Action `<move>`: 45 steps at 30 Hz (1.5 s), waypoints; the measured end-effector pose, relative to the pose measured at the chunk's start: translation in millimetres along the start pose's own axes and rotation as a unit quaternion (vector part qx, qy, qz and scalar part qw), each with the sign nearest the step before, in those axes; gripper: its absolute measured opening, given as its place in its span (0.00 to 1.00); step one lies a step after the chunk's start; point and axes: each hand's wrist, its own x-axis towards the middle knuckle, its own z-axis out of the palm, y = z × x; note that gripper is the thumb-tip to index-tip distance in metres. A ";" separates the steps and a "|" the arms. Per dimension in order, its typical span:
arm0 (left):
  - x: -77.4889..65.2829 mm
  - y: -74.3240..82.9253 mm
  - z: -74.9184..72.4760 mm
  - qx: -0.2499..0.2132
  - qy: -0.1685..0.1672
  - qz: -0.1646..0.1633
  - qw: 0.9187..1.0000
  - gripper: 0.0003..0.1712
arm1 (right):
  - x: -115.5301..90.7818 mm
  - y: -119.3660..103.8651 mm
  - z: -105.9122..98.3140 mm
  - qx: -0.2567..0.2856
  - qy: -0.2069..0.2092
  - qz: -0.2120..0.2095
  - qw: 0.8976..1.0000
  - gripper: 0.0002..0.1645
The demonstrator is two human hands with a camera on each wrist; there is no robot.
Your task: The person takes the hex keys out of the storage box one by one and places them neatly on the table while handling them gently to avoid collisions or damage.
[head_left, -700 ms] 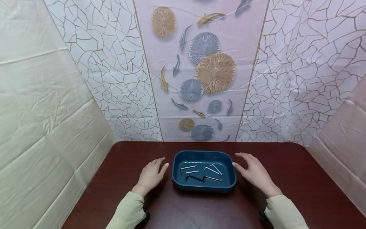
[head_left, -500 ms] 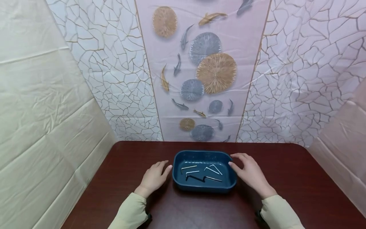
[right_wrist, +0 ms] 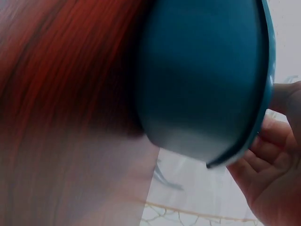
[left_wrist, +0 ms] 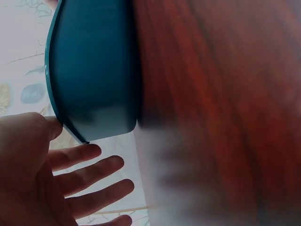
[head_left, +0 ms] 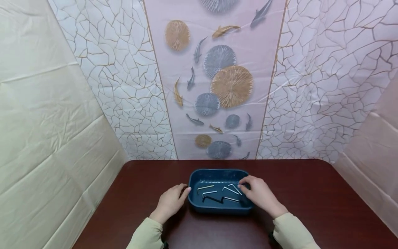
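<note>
A dark blue rectangular tray (head_left: 217,209) stands on the table, with several L-shaped hex keys inside. A black hex key (head_left: 213,199) lies toward the front, and silver hex keys (head_left: 209,193) lie around it. At the tray's left end is my left hand (head_left: 171,201), thumb right at the rim, the other fingers spread outside the wall (left_wrist: 94,70) in the left wrist view. My right hand (head_left: 260,194) reaches over the right rim, thumb and fingertips apart, close above the silver hex keys on that side (head_left: 235,189). The right wrist view hides its fingertips behind the rim.
The dark red wooden table (head_left: 149,173) has a rounded far edge. A patterned cloth wall (head_left: 214,79) rises behind it. Pale cloth (head_left: 62,138) hangs on the left and more (head_left: 370,148) on the right.
My right hand has moved left, from beside the tray to over its right end. My left hand has come in slightly to the left rim. The head view has tilted up a little.
</note>
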 end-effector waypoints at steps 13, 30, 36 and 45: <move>1.9 -2.0 -0.3 -0.024 -0.055 0.000 0.998 0.28 | 7.7 -11.1 14.1 0.001 -0.086 -0.008 0.996 0.10; 2.6 0.0 -6.2 -0.038 -0.083 -0.015 0.996 0.28 | 11.0 -14.9 23.8 -0.019 -0.149 -0.042 0.988 0.10; 2.5 -0.7 -5.5 -0.043 -0.088 -0.020 0.995 0.28 | 11.6 -13.8 32.6 -0.015 -0.166 -0.039 0.985 0.10; 3.1 -0.7 -4.0 -0.043 -0.087 -0.032 0.995 0.30 | 15.1 -12.9 37.3 -0.030 -0.163 -0.039 0.985 0.11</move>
